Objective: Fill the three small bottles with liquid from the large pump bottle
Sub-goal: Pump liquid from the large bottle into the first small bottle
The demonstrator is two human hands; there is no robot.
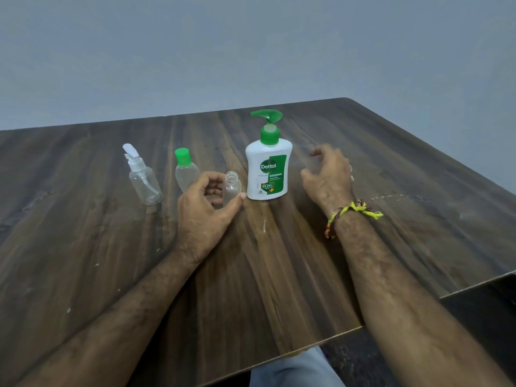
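On the dark wooden table [279, 275] the pump bottle [268, 171] stands upright, white with a green pump head and a green label, roughly mid-table. Just to its left stands the open vial [232, 188], a small clear bottle with no cap, and the left hand [205, 216] is wrapped around it: thumb pressed against the side facing the pump bottle, fingers curled round the far side, so the vial sits clamped between them and upright on the wood. Behind that hand stands the green-capped bottle [185, 173], clear and partly hidden by the knuckles, and further left, apart from the rest, the spray bottle [143, 180], clear with a white nozzle. The right hand [329, 174] hangs just right of the pump bottle, near it but not touching, fingers spread and loosely curved, gripping nothing. A yellow thread band [351, 213] is tied round that wrist. Both forearms reach in from the near edge.
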